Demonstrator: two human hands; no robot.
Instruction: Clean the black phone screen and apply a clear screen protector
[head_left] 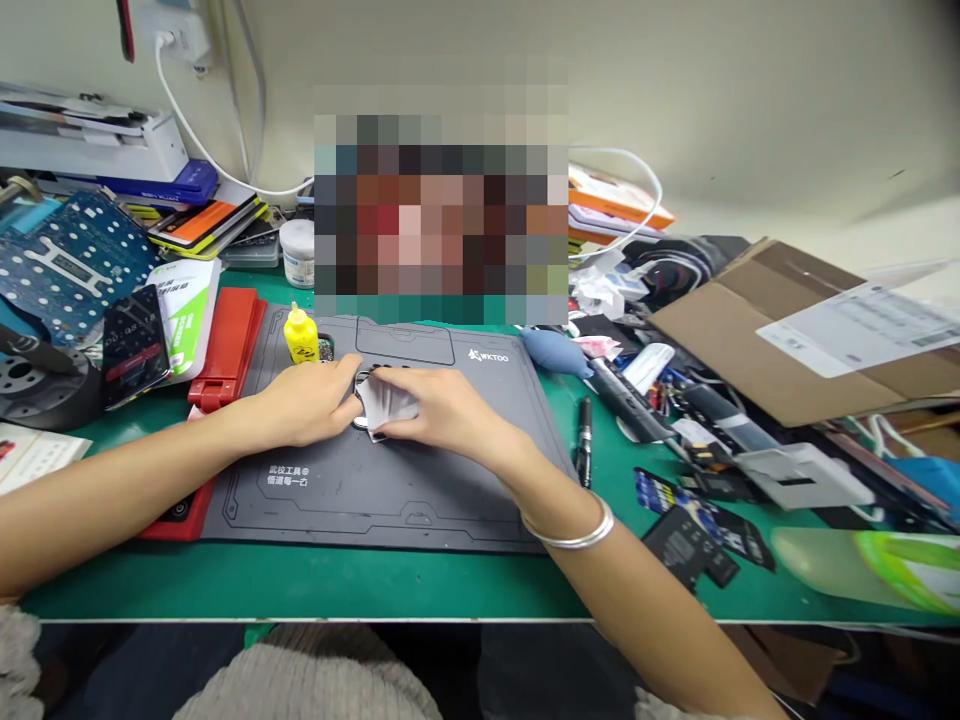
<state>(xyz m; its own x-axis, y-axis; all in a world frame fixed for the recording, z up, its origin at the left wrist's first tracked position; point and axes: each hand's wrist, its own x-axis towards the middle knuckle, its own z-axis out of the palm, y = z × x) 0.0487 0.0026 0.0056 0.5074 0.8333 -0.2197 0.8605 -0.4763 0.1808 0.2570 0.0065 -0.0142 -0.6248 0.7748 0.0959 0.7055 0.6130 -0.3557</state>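
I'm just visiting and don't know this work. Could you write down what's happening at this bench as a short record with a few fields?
Surface: grey WKTOO repair mat on a green bench mat
Left hand: fingertips at the edge of the cloth
Right hand: resting over the cloth
Between hands: white cloth, small shiny object partly hidden beneath
Right wrist: silver bangle
Nearby: yellow bottle, blue blower bulb, black pen

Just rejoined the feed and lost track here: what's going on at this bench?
A person is working with bare hands on a grey WKTOO mat. The right hand presses a white cloth onto a small, partly hidden round object, while the left hand touches it from the other side. A yellow bottle stands nearby.
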